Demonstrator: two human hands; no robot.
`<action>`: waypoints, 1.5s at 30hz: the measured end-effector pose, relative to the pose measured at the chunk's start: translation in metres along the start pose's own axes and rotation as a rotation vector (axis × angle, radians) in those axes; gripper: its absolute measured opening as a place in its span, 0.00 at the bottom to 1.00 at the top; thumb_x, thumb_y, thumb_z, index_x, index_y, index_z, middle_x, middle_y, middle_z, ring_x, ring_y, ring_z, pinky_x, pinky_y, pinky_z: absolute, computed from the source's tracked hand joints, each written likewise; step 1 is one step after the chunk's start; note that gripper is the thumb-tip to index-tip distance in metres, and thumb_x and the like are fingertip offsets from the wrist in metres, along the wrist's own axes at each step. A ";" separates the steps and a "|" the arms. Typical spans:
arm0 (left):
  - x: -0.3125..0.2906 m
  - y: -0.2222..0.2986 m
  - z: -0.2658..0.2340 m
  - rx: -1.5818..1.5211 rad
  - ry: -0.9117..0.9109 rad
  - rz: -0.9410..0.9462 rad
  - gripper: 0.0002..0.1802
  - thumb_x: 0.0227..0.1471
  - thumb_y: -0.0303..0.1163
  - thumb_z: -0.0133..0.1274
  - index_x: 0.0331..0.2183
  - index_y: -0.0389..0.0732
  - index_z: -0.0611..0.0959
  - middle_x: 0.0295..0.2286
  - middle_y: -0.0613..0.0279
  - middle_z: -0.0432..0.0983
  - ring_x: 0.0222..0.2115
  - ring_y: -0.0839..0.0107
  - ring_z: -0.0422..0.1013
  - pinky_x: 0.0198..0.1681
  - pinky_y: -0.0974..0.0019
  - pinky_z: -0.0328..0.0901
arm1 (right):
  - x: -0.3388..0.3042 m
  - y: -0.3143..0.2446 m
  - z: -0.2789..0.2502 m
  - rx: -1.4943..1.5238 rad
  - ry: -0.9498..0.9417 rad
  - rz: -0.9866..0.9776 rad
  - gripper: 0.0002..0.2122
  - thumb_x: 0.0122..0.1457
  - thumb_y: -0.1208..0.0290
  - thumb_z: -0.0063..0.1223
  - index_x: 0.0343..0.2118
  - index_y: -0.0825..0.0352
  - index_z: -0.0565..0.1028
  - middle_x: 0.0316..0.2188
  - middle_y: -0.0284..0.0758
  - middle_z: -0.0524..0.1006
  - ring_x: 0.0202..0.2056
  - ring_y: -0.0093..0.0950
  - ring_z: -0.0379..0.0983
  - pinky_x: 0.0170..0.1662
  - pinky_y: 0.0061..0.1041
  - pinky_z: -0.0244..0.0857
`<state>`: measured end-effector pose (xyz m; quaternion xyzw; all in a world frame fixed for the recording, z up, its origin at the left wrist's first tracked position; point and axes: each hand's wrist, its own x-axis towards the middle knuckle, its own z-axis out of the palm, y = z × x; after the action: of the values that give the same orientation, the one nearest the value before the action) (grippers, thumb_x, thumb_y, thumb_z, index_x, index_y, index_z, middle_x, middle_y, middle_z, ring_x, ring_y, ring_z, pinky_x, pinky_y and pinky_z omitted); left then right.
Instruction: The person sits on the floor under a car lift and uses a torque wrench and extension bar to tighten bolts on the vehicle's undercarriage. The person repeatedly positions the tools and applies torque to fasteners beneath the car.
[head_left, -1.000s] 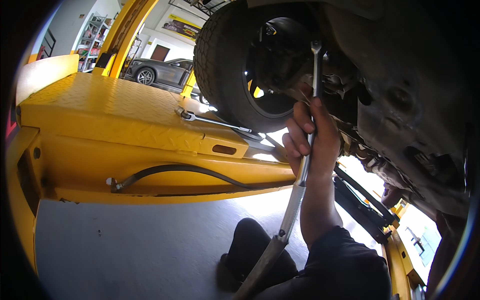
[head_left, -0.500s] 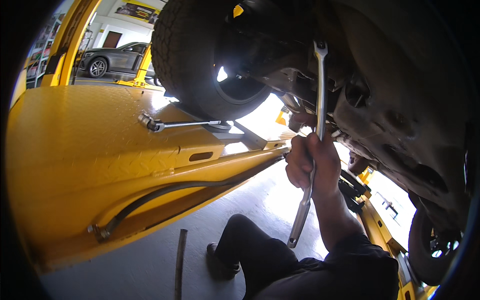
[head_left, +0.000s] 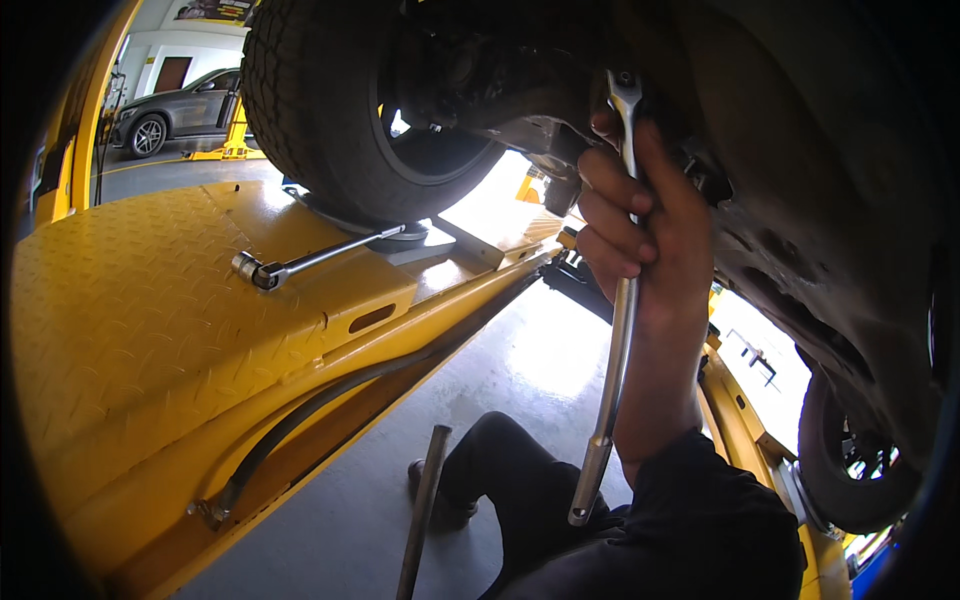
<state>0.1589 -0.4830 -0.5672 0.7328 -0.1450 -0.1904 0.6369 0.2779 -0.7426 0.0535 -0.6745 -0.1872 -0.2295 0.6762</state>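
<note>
My right hand [head_left: 650, 230] is raised under the vehicle, its fingers wrapped round the upper part of a long chrome breaker bar [head_left: 618, 350]. The bar stands nearly upright, its forked head [head_left: 625, 88] against the dark underbody parts [head_left: 560, 100] and its knurled end hanging down near my sleeve. What the head fits onto is hidden in shadow. My left hand is out of view. A second breaker bar [head_left: 320, 258], with a socket [head_left: 248, 267] on its end, lies on the yellow ramp to the left, next to the front tyre [head_left: 310, 110].
The yellow tread-plate ramp [head_left: 130, 300] fills the left, a black hose [head_left: 300, 410] running along its side. A metal pipe [head_left: 425, 510] slants up near my leg [head_left: 520, 460]. Another wheel [head_left: 850, 470] is at the right. A grey car [head_left: 180, 110] stands behind.
My right hand has slid up the breaker bar, closer to its head. My view has shifted, so the ramp and tyre sit further left. The pipe now shows further right.
</note>
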 end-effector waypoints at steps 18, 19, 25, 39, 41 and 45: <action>-0.008 0.080 0.000 -0.417 0.238 -0.187 0.26 0.51 0.30 0.67 0.22 0.48 0.62 0.19 0.75 0.55 0.23 0.77 0.50 0.24 0.66 0.47 | 0.002 0.007 0.023 0.164 -0.007 -0.087 0.12 0.73 0.63 0.43 0.46 0.67 0.73 0.23 0.23 0.63 0.14 0.14 0.53 0.15 0.16 0.52; -0.008 0.081 -0.002 -0.417 0.230 -0.173 0.26 0.51 0.29 0.67 0.21 0.48 0.62 0.19 0.76 0.55 0.23 0.78 0.49 0.23 0.66 0.47 | 0.001 0.013 0.025 0.116 0.047 -0.109 0.11 0.73 0.64 0.43 0.45 0.67 0.73 0.23 0.23 0.63 0.14 0.14 0.53 0.15 0.15 0.52; -0.004 0.081 -0.004 -0.377 0.203 -0.178 0.23 0.52 0.31 0.65 0.19 0.47 0.65 0.17 0.77 0.58 0.19 0.80 0.50 0.20 0.66 0.46 | -0.001 0.002 0.030 0.149 0.071 -0.086 0.10 0.72 0.65 0.45 0.45 0.67 0.71 0.22 0.23 0.63 0.14 0.14 0.53 0.15 0.16 0.52; 0.016 0.096 -0.012 -0.437 0.118 -0.088 0.14 0.53 0.34 0.63 0.22 0.39 0.78 0.13 0.73 0.64 0.10 0.81 0.57 0.11 0.68 0.52 | -0.013 -0.021 0.061 0.058 -0.016 -0.033 0.12 0.74 0.61 0.43 0.46 0.65 0.72 0.22 0.23 0.62 0.12 0.12 0.53 0.13 0.16 0.52; 0.014 0.098 -0.020 -0.477 0.116 -0.090 0.13 0.54 0.34 0.63 0.23 0.39 0.79 0.13 0.73 0.64 0.10 0.81 0.57 0.12 0.68 0.51 | -0.010 -0.005 0.084 -0.107 -0.015 -0.144 0.12 0.73 0.58 0.43 0.44 0.62 0.72 0.21 0.24 0.63 0.10 0.13 0.52 0.11 0.17 0.50; 0.007 0.086 -0.042 -0.427 0.094 -0.127 0.13 0.54 0.32 0.63 0.21 0.43 0.77 0.13 0.75 0.63 0.11 0.82 0.56 0.12 0.69 0.51 | 0.002 0.043 0.066 -0.096 0.012 -0.095 0.15 0.73 0.51 0.43 0.35 0.58 0.68 0.15 0.25 0.58 0.10 0.17 0.53 0.12 0.20 0.51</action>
<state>0.1875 -0.4619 -0.4779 0.5972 -0.0251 -0.2219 0.7704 0.3078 -0.6773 0.0201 -0.6951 -0.2036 -0.2743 0.6326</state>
